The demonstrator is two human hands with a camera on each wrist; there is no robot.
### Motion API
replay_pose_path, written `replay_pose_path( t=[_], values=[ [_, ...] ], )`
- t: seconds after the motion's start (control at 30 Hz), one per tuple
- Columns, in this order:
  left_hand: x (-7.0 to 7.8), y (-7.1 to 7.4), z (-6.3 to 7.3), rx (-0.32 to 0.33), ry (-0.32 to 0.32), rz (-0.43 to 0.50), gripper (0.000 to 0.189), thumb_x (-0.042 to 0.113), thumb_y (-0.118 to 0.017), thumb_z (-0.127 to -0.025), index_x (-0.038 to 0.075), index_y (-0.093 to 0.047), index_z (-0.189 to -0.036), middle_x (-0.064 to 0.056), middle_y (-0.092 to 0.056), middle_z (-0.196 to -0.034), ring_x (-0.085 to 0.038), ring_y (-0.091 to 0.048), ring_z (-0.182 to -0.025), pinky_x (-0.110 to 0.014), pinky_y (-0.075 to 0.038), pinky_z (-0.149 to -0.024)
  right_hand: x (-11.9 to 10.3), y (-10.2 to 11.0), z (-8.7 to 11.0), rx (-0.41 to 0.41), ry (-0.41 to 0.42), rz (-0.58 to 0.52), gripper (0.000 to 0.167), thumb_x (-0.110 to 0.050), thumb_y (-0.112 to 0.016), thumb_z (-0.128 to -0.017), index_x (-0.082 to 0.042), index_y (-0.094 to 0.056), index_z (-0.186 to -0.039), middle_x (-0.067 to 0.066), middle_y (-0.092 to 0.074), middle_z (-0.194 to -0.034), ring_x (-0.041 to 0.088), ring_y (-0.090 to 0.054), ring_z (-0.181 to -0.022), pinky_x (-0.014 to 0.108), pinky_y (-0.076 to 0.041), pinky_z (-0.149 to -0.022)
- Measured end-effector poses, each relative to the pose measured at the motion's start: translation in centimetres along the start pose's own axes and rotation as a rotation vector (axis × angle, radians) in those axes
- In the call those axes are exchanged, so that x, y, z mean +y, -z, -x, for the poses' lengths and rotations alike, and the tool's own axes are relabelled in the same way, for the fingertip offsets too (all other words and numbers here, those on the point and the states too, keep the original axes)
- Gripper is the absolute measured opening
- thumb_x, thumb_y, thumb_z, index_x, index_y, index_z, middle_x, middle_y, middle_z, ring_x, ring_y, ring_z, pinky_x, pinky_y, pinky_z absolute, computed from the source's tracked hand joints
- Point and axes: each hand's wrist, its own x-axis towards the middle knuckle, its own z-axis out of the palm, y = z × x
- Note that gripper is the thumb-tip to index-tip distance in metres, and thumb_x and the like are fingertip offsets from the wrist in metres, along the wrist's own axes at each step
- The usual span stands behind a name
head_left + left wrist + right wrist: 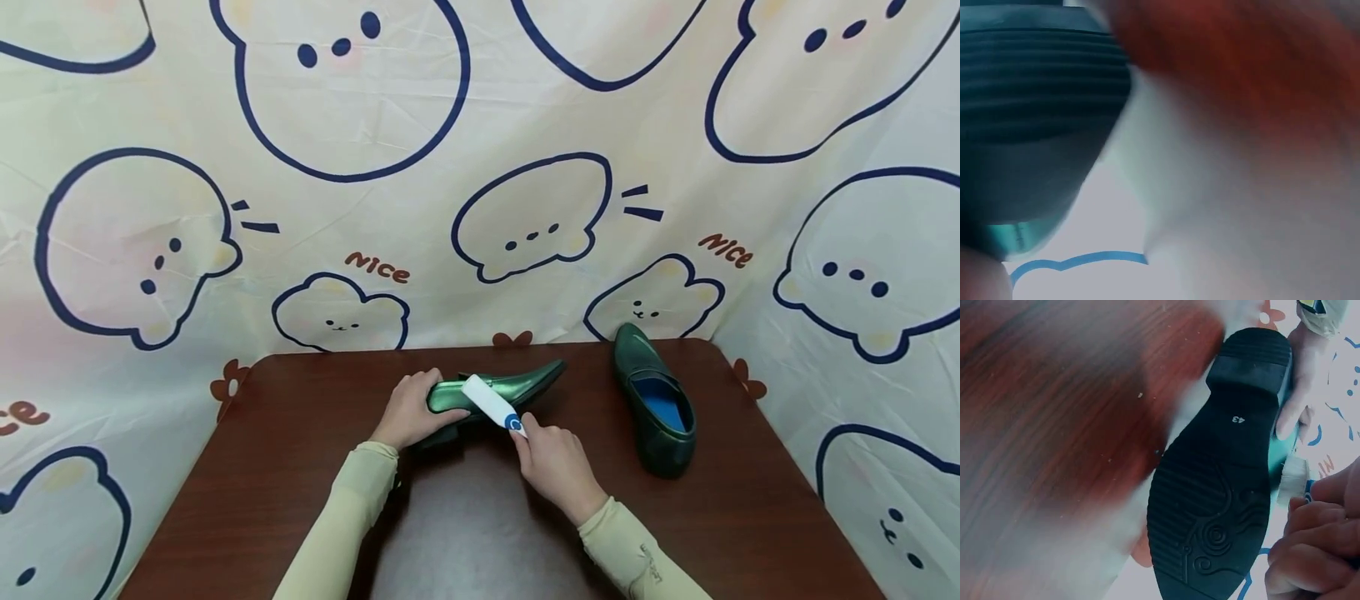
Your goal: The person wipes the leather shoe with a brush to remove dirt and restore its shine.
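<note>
A shiny green loafer [528, 383] is held tilted over the table, its toe pointing right. My left hand [408, 410] grips it around the heel, thumb on the near side. In my right hand [558, 467] is a white brush [487, 398] with a blue mark, its head against the loafer's side. The right wrist view shows the black patterned sole [1216, 450], marked 43, and pale bristles [1293, 480] at the upper's edge. In the left wrist view the ridged heel [1035, 94] fills the left side; much else there is blurred.
A second green loafer [651, 408] with a blue insole stands upright at the right of the dark brown table [465, 533], toe towards the back. A cream curtain [420, 208] with bear drawings hangs behind and along both sides.
</note>
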Motion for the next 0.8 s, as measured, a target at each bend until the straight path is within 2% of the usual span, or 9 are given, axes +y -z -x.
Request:
replay_pose_path(
  t=[0.1, 0.2, 0.4, 0.53, 0.67, 0.8],
  values=[
    [-0.3, -0.4, 0.0, 0.052, -0.013, -0.012, 0.054, 0.060, -0.085, -0.077, 0.021, -0.055, -0.096, 0.004, -0.054, -0.080, -0.014, -0.047, -0.076, -0.033, -0.038, -0.068, 0.5, 0.0, -0.1, 0.023, -0.002, 0.016, 0.020, -0.024, -0.070, -0.100, -0.009, -0.057, -0.094, -0.004, -0.046, -0.057, 0.011, -0.040, -0.044, 0.026, -0.030, -0.042],
    [-0.4, -0.6, 0.0, 0.074, -0.037, -0.018, 0.052, 0.059, -0.085, -0.078, 0.021, -0.054, -0.096, 0.005, -0.053, -0.080, -0.014, -0.046, -0.075, -0.033, -0.038, -0.068, 1.6, 0.5, -0.1, 0.021, -0.044, 0.016, 0.020, -0.024, -0.071, -0.100, -0.008, -0.059, -0.096, -0.004, -0.046, -0.058, 0.011, -0.040, -0.045, 0.026, -0.031, -0.042],
    [-0.4, -0.8, 0.3, 0.072, -0.058, -0.047, 0.053, 0.061, -0.083, -0.079, 0.021, -0.053, -0.096, 0.006, -0.051, -0.079, -0.013, -0.045, -0.074, -0.033, -0.038, -0.070, 3.9, 2.3, -0.2, 0.027, -0.160, 0.032, 0.020, -0.023, -0.070, -0.100, -0.006, -0.060, -0.097, 0.000, -0.047, -0.060, 0.013, -0.040, -0.045, 0.028, -0.033, -0.043],
    [-0.3, -0.9, 0.6, 0.071, -0.059, -0.067, 0.053, 0.060, -0.084, -0.079, 0.021, -0.054, -0.096, 0.006, -0.051, -0.079, -0.013, -0.045, -0.074, -0.033, -0.037, -0.070, 4.4, 3.0, -0.4, 0.017, -0.201, 0.034, 0.021, -0.022, -0.069, -0.101, -0.004, -0.060, -0.097, 0.002, -0.048, -0.061, 0.015, -0.042, -0.046, 0.028, -0.035, -0.044],
    [-0.2, -1.0, 0.6, 0.076, -0.070, -0.078, 0.052, 0.058, -0.085, -0.078, 0.021, -0.054, -0.096, 0.006, -0.051, -0.079, -0.013, -0.045, -0.073, -0.033, -0.037, -0.070, 3.5, 3.0, -0.4, -0.023, -0.183, -0.036, 0.020, -0.023, -0.068, -0.101, -0.005, -0.061, -0.097, 0.000, -0.048, -0.062, 0.013, -0.044, -0.048, 0.028, -0.037, -0.046],
    [-0.1, -1.0, 0.6, 0.090, -0.081, -0.078, 0.051, 0.055, -0.087, -0.078, 0.021, -0.053, -0.095, 0.007, -0.051, -0.078, -0.012, -0.045, -0.072, -0.032, -0.037, -0.070, 1.6, 2.2, -0.2, -0.045, -0.108, -0.090, 0.019, -0.024, -0.070, -0.101, -0.008, -0.061, -0.094, -0.004, -0.048, -0.062, 0.010, -0.042, -0.048, 0.025, -0.037, -0.046]
  ],
)
